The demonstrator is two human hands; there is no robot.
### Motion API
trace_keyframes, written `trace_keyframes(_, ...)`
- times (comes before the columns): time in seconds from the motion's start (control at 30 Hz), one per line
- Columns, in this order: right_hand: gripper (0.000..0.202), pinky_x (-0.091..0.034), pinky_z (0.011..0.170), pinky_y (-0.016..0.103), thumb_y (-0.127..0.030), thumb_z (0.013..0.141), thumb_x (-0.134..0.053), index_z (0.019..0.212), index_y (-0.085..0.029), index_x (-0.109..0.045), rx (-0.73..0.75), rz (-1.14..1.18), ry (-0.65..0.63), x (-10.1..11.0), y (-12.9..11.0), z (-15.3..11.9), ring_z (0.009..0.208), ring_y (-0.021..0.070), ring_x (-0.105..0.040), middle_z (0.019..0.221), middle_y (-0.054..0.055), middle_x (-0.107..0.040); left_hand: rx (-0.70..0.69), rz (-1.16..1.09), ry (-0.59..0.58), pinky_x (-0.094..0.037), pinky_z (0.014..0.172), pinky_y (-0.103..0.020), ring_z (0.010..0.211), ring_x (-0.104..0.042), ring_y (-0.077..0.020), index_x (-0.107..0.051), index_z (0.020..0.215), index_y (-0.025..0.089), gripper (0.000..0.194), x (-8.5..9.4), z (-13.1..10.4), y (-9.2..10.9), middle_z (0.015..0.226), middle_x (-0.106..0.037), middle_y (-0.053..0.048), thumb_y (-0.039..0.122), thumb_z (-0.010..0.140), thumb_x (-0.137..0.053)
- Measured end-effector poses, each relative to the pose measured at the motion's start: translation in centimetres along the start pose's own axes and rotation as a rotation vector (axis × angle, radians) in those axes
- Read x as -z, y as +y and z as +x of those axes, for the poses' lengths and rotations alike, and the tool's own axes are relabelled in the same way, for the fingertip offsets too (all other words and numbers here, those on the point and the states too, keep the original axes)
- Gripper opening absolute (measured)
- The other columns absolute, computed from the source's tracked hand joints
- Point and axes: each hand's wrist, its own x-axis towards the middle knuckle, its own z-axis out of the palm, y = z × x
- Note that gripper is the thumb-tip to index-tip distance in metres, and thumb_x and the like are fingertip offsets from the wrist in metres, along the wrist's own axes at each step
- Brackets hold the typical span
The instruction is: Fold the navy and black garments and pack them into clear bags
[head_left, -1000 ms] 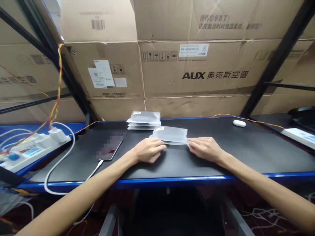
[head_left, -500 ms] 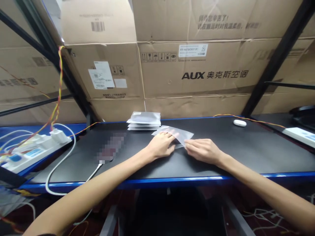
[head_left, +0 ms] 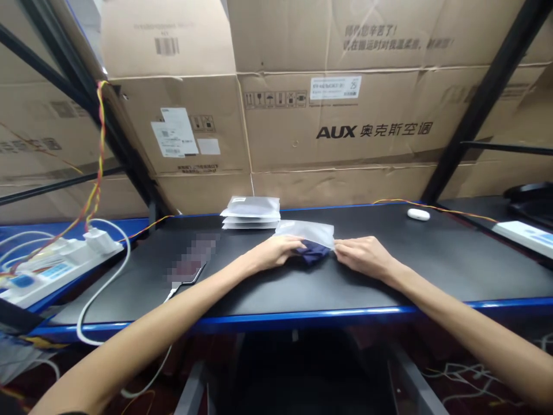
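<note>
A frosted translucent plastic bag [head_left: 306,230] is held just above the black table top between my two hands. Dark navy cloth [head_left: 311,252] shows at the bag's near edge; how much of it lies inside I cannot tell. At the left end, my left hand [head_left: 276,252] is closed on the bag, its fingertips touching the cloth. My right hand [head_left: 363,253] pinches the bag's right corner, fingers bent together. Just behind the left hand sits a stack of similar frosted bags [head_left: 251,212], the top one bearing a small white label.
On the left lies a phone [head_left: 190,265], partly blurred, with a white cable. A power strip [head_left: 56,262] full of plugs stands farther left. A white earbud case [head_left: 418,214] and another power strip [head_left: 525,237] are on the right. Cardboard [head_left: 280,132] walls the back.
Navy cloth now shows under the bag's near edge. My left hand has turned from lying over the bag to gripping its left end. My right hand has moved slightly right.
</note>
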Motion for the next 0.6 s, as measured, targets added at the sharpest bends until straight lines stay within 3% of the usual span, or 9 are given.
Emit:
trace_keyframes(0.1,0.029,-0.048,0.062,0.025,-0.024,0.096,-0.043,0.078,-0.021,-0.066,0.043,-0.141,-0.092,0.3,0.3,0.1,0.074,0.0182,-0.071,0.082,0.006,-0.076,-0.011,-0.184,0.0,-0.044,0.109,-0.039,0.131,-0.054,-0.0236,-0.068,0.113,0.02,0.036,0.7,-1.9,0.8,0.133,-0.064,-0.009,0.005,0.088,-0.047)
trace_keyframes(0.2,0.033,-0.045,0.056,0.027,-0.024,0.097,-0.039,0.076,-0.02,-0.065,-0.034,-0.247,-0.159,0.3,0.4,0.3,0.067,0.0191,-0.07,0.075,0.005,-0.074,0.009,-0.301,-0.018,-0.041,0.112,-0.041,0.135,-0.049,-0.025,-0.068,0.115,0.021,0.037,0.9,-3.1,1.8,0.128,-0.067,-0.008,0.007,0.086,-0.05)
trace_keyframes(0.27,0.033,-0.048,0.058,0.029,-0.025,0.097,-0.039,0.08,-0.021,-0.067,-0.081,-0.249,-0.17,0.1,0.6,0.3,0.071,0.0208,-0.072,0.083,0.006,-0.076,0.009,-0.333,-0.012,-0.04,0.112,-0.043,0.135,-0.05,-0.026,-0.068,0.115,0.021,0.035,0.9,-3.4,2.1,0.127,-0.067,-0.008,0.01,0.085,-0.053)
trace_keyframes(0.37,0.031,-0.055,0.082,0.036,-0.029,0.095,-0.043,0.112,-0.021,-0.067,-0.056,-0.127,-0.107,-0.3,0.7,0.3,0.106,0.0254,-0.069,0.119,0.01,-0.072,-0.001,-0.342,0.0,-0.039,0.113,-0.045,0.134,-0.05,-0.0271,-0.068,0.114,0.021,0.033,1.0,-3.5,2.3,0.127,-0.067,-0.009,0.013,0.085,-0.056)
trace_keyframes(0.43,0.044,-0.048,0.103,0.04,-0.035,0.095,-0.045,0.135,-0.021,-0.056,-0.002,-0.004,-0.114,-0.5,0.6,0.4,0.128,0.0257,-0.055,0.14,0.01,-0.059,-0.008,-0.335,0.0,-0.039,0.113,-0.045,0.134,-0.05,-0.0275,-0.068,0.113,0.021,0.033,1.0,-3.5,2.3,0.128,-0.067,-0.009,0.013,0.084,-0.056)
trace_keyframes(0.5,0.051,-0.039,0.113,0.042,-0.042,0.097,-0.042,0.144,-0.022,-0.049,0.024,0.104,-0.207,-0.6,0.4,0.6,0.136,0.0247,-0.047,0.147,0.008,-0.052,-0.013,-0.322,-0.004,-0.04,0.112,-0.045,0.134,-0.05,-0.0276,-0.069,0.111,0.02,0.032,1.1,-3.5,2.4,0.128,-0.067,-0.009,0.012,0.083,-0.055)
trace_keyframes(0.6,0.053,-0.036,0.116,0.044,-0.051,0.099,-0.037,0.142,-0.023,-0.052,-0.031,0.168,-0.343,-0.5,0.3,1.2,0.137,0.0265,-0.045,0.147,0.006,-0.051,-0.023,-0.298,0.0,-0.041,0.111,-0.044,0.134,-0.05,-0.0264,-0.069,0.107,0.02,0.029,1.1,-3.5,2.5,0.129,-0.066,-0.009,0.01,0.083,-0.054)
